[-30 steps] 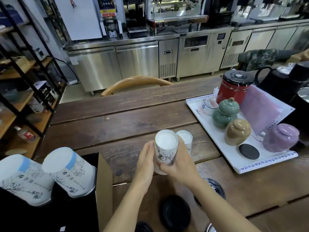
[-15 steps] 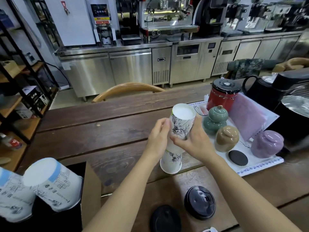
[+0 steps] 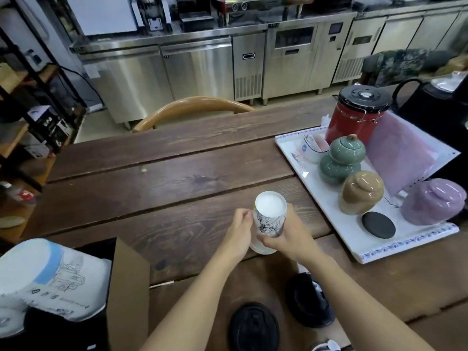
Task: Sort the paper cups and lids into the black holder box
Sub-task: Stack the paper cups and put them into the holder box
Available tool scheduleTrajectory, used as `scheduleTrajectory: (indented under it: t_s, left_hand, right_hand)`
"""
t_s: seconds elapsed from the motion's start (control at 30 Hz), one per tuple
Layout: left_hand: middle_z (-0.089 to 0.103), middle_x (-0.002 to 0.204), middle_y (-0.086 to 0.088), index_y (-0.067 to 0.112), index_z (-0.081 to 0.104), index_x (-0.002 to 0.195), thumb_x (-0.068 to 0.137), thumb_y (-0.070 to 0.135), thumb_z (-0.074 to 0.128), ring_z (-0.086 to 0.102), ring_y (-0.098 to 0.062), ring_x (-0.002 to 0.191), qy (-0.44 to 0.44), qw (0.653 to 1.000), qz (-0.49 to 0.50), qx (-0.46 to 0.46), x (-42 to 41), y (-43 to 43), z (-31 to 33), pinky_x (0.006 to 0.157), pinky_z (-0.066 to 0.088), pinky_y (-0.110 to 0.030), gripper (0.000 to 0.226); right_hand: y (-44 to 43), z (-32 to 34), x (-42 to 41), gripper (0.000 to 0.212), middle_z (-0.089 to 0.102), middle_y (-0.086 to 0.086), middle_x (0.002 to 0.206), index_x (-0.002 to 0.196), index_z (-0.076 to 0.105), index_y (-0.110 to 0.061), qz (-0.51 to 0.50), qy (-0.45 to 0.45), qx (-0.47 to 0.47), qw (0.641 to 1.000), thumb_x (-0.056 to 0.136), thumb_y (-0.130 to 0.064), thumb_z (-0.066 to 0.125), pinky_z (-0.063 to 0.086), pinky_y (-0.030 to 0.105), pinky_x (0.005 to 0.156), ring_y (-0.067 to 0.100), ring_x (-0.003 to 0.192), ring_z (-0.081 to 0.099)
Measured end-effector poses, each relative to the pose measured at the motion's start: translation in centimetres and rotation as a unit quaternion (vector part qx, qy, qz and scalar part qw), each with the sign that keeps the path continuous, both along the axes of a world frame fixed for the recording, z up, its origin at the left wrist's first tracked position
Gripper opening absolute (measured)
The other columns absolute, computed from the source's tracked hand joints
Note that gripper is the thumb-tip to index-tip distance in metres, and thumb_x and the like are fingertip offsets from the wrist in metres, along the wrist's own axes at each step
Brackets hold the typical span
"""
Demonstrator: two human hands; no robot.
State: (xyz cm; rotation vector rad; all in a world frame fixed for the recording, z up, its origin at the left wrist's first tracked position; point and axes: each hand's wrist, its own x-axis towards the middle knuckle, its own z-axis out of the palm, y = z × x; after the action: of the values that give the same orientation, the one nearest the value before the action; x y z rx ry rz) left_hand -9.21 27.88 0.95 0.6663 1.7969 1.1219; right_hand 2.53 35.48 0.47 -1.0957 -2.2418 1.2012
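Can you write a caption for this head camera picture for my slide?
Both hands, left hand and right hand, hold upside-down paper cups over the wooden table.

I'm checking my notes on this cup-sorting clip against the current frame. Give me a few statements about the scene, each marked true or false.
1. Both hands are on the stacked paper cups: the left hand and the right hand. True.
2. The stacked cups are held upside down, bases toward the camera. True.
3. The two black lids lie on the white tray. False: they lie on the wooden table near the person; the tray holds jars and a flat dark disc.
4. The black holder box is empty. False: larger blue-banded cups already sit in it.
5. The red canister has no lid. False: a black lid tops it.
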Motion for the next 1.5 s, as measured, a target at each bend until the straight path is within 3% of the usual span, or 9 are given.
scheduleTrajectory:
  t_s: [0.1,0.2,0.4,0.57,0.77,0.9,1.07,1.33,1.5]
  left_hand:
    - [0.056,0.114,0.004,0.031,0.045,0.105,0.099,0.035,0.027,0.052,-0.018,0.11,-0.004,1.0,-0.007,0.0,0.0,-0.1,-0.5,0.1,0.042,-0.044,0.019]
    - [0.051,0.124,0.008,0.033,0.041,0.112,0.1,0.038,0.024,0.045,-0.012,0.115,-0.029,0.999,-0.014,-0.009,0.4,-0.4,-1.2,0.098,0.038,-0.036,0.021]
    - [0.055,0.12,0.011,0.037,0.043,0.112,0.098,0.047,0.026,0.051,-0.011,0.115,-0.068,0.998,0.015,0.013,1.2,-2.2,-0.3,0.101,0.044,-0.041,0.025]
    - [0.061,0.12,0.003,0.029,0.048,0.11,0.098,0.045,0.031,0.06,-0.015,0.108,-0.062,0.994,0.056,0.075,0.5,-4.0,3.8,0.088,0.053,-0.039,0.027]
    - [0.065,0.117,-0.008,0.031,0.053,0.094,0.097,0.041,0.037,0.063,-0.026,0.107,-0.001,0.981,0.106,0.162,-1.2,-7.1,11.3,0.082,0.053,-0.036,0.019]
    - [0.067,0.11,-0.006,0.032,0.055,0.088,0.096,0.04,0.041,0.063,-0.022,0.104,0.038,0.966,0.152,0.208,-3.0,-11.0,16.5,0.094,0.05,-0.051,0.018]
    - [0.067,0.109,0.0,0.033,0.056,0.083,0.093,0.051,0.039,0.062,-0.022,0.106,0.093,0.943,0.216,0.237,-5.5,-16.8,21.5,0.095,0.048,-0.052,0.026]
    - [0.068,0.108,0.001,0.042,0.058,0.081,0.081,0.067,0.037,0.065,-0.023,0.102,0.108,0.93,0.269,0.224,-9.1,-23.9,23.0,0.093,0.05,-0.053,0.033]
    - [0.067,0.114,0.001,0.031,0.061,0.106,0.089,0.062,0.032,0.063,-0.014,0.103,0.072,0.935,0.285,0.197,-10.5,-25.4,20.3,0.095,0.049,-0.042,0.045]
  right_hand:
    - [0.6,-1.9,0.5,0.069,0.057,-0.006,0.113,0.113,0.043,-0.032,0.033,-0.04,-0.044,0.998,0.056,-0.028,0.081,0.046,0.029,0.091,0.015,0.109,0.056]
    - [0.5,-2.5,1.5,0.08,0.05,-0.009,0.13,0.128,0.036,-0.031,0.044,-0.132,-0.019,0.99,0.06,-0.034,0.079,0.033,0.046,0.105,0.014,0.122,0.046]
    - [-1.5,-1.7,1.3,0.068,0.057,-0.006,0.116,0.112,0.046,-0.036,0.04,-0.028,-0.062,0.997,0.055,-0.019,0.081,0.045,0.031,0.098,0.011,0.11,0.055]
    - [-2.4,2.2,0.1,0.062,0.067,0.003,0.107,0.11,0.057,-0.023,0.052,0.033,-0.036,0.997,0.052,-0.019,0.079,0.052,0.045,0.092,0.016,0.102,0.064]
    - [-5.9,10.7,-2.5,0.047,0.071,-0.01,0.105,0.105,0.061,-0.033,0.085,0.126,-0.003,0.988,0.063,-0.028,0.081,0.049,0.043,0.094,0.006,0.102,0.064]
    - [-9.5,16.1,-4.8,0.047,0.068,-0.021,0.106,0.104,0.059,-0.045,0.123,0.162,0.024,0.979,0.063,-0.036,0.081,0.047,0.049,0.097,0.004,0.106,0.062]
    - [-14.1,21.1,-8.2,0.058,0.062,-0.038,0.102,0.092,0.05,-0.068,0.192,0.192,0.059,0.961,0.067,-0.026,0.081,0.046,0.037,0.101,-0.008,0.107,0.056]
    - [-19.6,22.3,-13.7,0.045,0.059,-0.044,0.091,0.089,0.054,-0.055,0.268,0.184,0.05,0.944,0.068,-0.025,0.08,0.047,0.02,0.087,-0.018,0.095,0.055]
    - [-21.4,19.2,-15.8,0.058,0.063,-0.019,0.112,0.109,0.054,-0.046,0.259,0.111,0.067,0.957,0.055,-0.056,0.073,0.045,0.049,0.098,0.008,0.109,0.06]
